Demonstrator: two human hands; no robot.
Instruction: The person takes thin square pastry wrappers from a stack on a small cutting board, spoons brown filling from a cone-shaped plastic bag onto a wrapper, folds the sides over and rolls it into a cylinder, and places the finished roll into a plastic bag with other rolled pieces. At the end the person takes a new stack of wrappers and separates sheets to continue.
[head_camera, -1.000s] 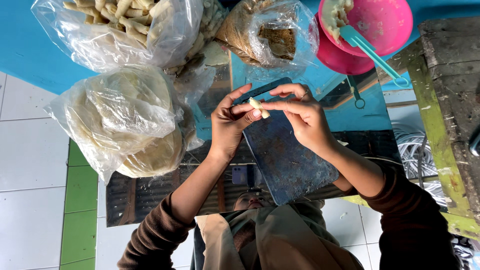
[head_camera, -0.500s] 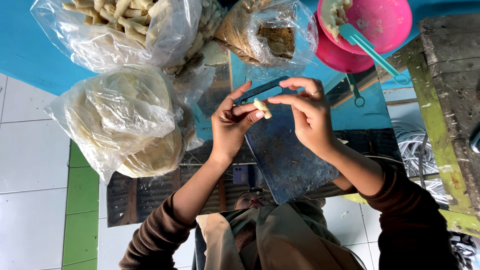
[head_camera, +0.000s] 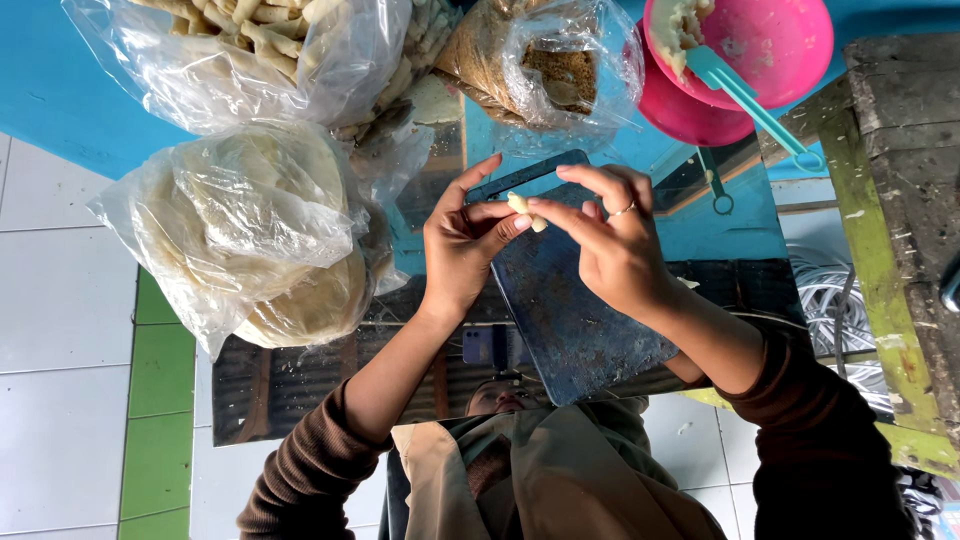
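Barely shifted since before, the left hand (head_camera: 462, 245) and right hand (head_camera: 610, 245) pinch together on the small dough roll (head_camera: 524, 209) between their fingertips, where a loosened pinch could drop it onto the dark board (head_camera: 575, 320) below.

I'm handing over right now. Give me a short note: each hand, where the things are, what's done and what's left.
Left hand: fingertips pinch one end of a small pale dough piece.
Right hand: thumb and forefinger pinch the other end; a ring on one finger.
Both are raised above the dark blue board.
Pink bowl with pale filling and a teal spoon sits beyond the right hand.
Clear bag of round pale sheets lies beside the left hand; bag of rolled sticks beyond it.
Done: many sticks bagged.
Left: the piece in hand is unfinished.
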